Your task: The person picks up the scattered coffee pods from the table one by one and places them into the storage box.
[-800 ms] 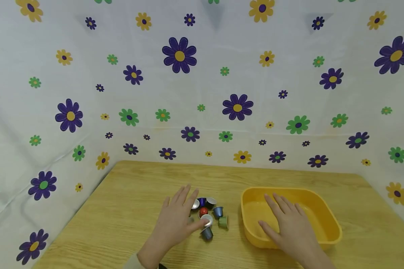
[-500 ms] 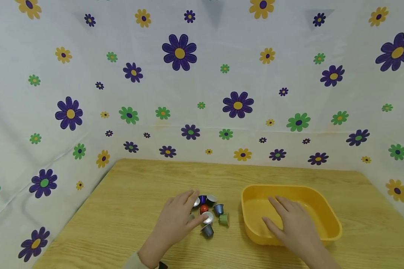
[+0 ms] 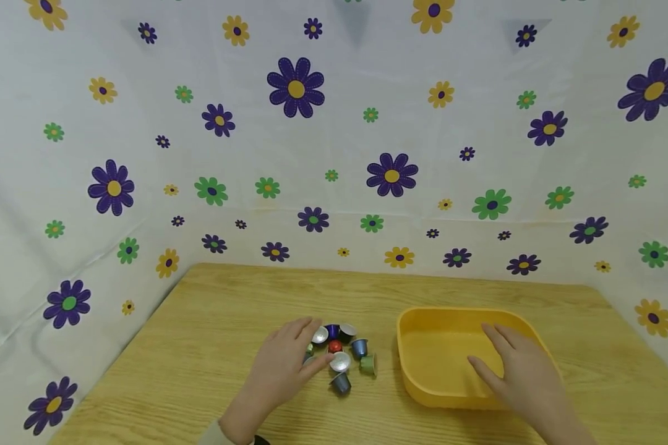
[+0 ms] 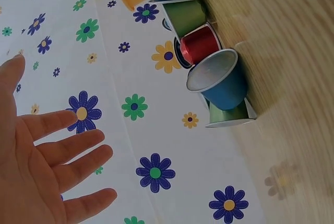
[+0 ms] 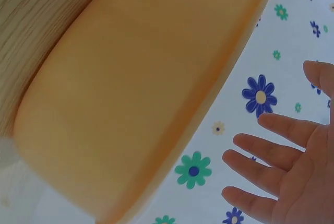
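Several small coffee capsules lie clustered on the table, among them a red capsule (image 3: 335, 347), a green capsule (image 3: 368, 364), a blue capsule (image 3: 359, 348) and a dark grey capsule (image 3: 341, 384). My left hand (image 3: 281, 364) hovers at the left side of the cluster with fingers spread, holding nothing, and hides part of it. In the left wrist view a blue capsule with a silver lid (image 4: 219, 80) leans beside the red one. Over the right part of a yellow plastic basin (image 3: 434, 395) hangs my right hand (image 3: 529, 377), its fingers apart and holding nothing.
The wooden table (image 3: 211, 309) meets a white sheet printed with flowers (image 3: 345, 136) at the back and both sides. The basin stands to the right of the capsules, with a gap of bare wood between.
My right hand has shifted to the right over the basin. The left hand has moved slightly left, uncovering more of the capsules. The capsules and basin stay in place.
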The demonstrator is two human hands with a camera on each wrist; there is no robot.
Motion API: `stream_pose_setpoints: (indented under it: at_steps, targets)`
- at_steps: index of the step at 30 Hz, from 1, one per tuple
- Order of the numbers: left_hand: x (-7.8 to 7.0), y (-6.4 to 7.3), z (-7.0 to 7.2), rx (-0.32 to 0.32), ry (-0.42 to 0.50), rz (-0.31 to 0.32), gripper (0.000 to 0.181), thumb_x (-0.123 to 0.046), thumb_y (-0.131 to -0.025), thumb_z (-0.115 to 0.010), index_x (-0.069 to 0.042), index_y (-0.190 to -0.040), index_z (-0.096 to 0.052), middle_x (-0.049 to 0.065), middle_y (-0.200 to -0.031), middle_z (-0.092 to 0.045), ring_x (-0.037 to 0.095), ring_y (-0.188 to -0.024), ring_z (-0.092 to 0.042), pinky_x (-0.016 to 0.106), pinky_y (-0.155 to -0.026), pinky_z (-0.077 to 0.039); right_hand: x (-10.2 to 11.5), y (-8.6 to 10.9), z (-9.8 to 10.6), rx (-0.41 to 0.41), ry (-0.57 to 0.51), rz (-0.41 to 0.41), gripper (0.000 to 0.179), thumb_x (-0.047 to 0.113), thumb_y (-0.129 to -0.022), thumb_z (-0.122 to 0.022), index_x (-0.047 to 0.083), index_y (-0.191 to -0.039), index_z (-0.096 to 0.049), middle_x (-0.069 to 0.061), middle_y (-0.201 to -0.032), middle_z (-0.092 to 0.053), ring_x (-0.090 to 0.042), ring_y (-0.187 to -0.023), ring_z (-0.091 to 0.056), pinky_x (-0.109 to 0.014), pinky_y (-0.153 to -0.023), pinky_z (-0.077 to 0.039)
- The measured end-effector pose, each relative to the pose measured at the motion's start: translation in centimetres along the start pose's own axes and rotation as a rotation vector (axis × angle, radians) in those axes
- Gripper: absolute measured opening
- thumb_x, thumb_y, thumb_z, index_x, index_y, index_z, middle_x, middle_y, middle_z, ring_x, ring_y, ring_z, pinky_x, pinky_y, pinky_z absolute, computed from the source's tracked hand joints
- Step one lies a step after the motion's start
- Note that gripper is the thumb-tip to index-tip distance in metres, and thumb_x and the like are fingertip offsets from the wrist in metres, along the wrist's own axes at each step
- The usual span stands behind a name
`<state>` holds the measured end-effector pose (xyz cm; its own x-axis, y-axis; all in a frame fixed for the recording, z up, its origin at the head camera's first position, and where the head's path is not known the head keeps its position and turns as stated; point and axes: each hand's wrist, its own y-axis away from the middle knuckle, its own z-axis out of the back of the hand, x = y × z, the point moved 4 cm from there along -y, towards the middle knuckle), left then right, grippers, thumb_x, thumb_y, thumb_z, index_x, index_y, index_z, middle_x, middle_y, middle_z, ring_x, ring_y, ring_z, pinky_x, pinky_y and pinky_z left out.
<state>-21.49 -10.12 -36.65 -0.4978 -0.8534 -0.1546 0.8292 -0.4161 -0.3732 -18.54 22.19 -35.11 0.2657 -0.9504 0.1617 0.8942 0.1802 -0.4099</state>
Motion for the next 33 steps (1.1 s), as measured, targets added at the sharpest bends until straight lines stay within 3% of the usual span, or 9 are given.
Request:
stream_pose_setpoints:
  at_steps: [9,14,21,27,33]
  targets:
    - [0.8,0.2,0.0,0.000,-0.006,0.015,0.063,-0.053,-0.085,-0.047,-0.005,-0.125,-0.049,0.012,-0.121,-0.051,0.027,-0.109,-0.047,0.045,-0.085,-0.042,-3.4,0.8,0.8,0.000,-0.002,-0.079,0.061,0.038,-0.080,-0.062,-0.009,-0.117,-0.050,-0.031,-0.111,-0.050,-0.047,-0.096,-0.048,-0.057,-0.079,-0.038]
    - [1.4,0.4,0.1,-0.008,-0.003,0.028,0.063,-0.053,-0.085,-0.046,-0.003,-0.123,-0.050,0.014,-0.119,-0.051,0.029,-0.109,-0.048,0.044,-0.085,-0.042,-4.8,1.1,1.0,0.064,0.033,-0.123,0.067,0.046,-0.083,-0.055,-0.009,-0.120,-0.047,-0.035,-0.113,-0.046,-0.050,-0.098,-0.044,-0.059,-0.081,-0.035]
    - [2.3,0.1,-0.3,0.021,0.130,0.064,0.054,-0.042,-0.087,-0.052,-0.001,-0.123,-0.050,0.015,-0.120,-0.050,0.030,-0.109,-0.047,0.044,-0.088,-0.040,-6.1,1.5,0.9,0.158,-0.004,-0.138,0.074,0.052,-0.083,-0.051,-0.009,-0.125,-0.042,-0.034,-0.119,-0.041,-0.051,-0.102,-0.040,-0.062,-0.081,-0.033]
    - [3.3,-0.4,-0.7,0.043,0.233,0.103,0.053,-0.038,-0.086,-0.056,-0.001,-0.123,-0.049,0.015,-0.122,-0.049,0.030,-0.110,-0.046,0.044,-0.088,-0.040,-6.5,1.9,0.6,0.204,-0.033,-0.101,0.078,0.051,-0.080,-0.056,-0.009,-0.127,-0.038,-0.032,-0.125,-0.037,-0.050,-0.106,-0.037,-0.063,-0.082,-0.031]
    - [4.3,-1.2,-0.9,0.041,0.239,0.084,0.052,-0.031,-0.082,-0.062,0.001,-0.121,-0.049,0.015,-0.119,-0.050,0.030,-0.109,-0.047,0.043,-0.089,-0.040,-7.4,2.1,-0.1,0.263,-0.010,-0.104,0.086,0.055,-0.077,-0.057,-0.010,-0.129,-0.034,-0.034,-0.126,-0.033,-0.052,-0.107,-0.035,-0.064,-0.082,-0.029]
